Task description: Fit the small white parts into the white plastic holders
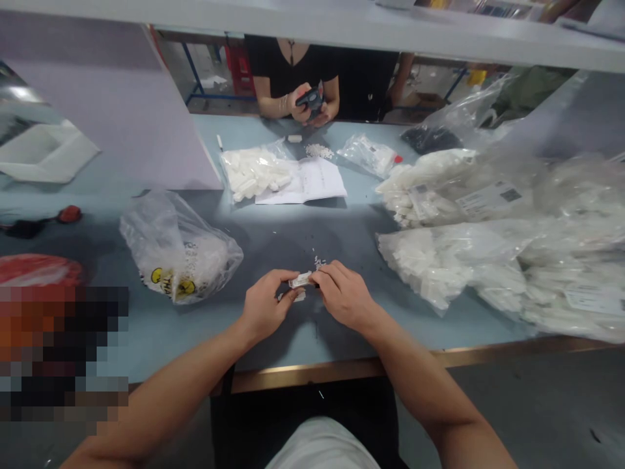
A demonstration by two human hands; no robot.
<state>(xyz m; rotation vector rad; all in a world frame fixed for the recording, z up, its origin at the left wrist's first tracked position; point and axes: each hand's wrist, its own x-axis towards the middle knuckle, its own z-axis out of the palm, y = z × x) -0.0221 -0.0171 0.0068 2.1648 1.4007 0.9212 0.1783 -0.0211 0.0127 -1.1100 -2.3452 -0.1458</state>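
The left hand (pixel 266 305) and right hand (pixel 344 294) are close together above the surface (pixel 312 345), pinching a small white plastic part (pixel 300 280) between their fingers. A second white piece (pixel 297 297) shows just below the left fingers, and tiny white bits (pixel 318 262) lie just beyond the right hand. Left of the hands lies a clear plastic bag (pixel 178 251) with yellow smileys; to the right are heaped clear bags of white parts (pixel 439 267). Farther off, a paper sheet (pixel 312 182) lies on the surface, and a co-worker's hands (pixel 312 112) hold a dark object (pixel 309 99).
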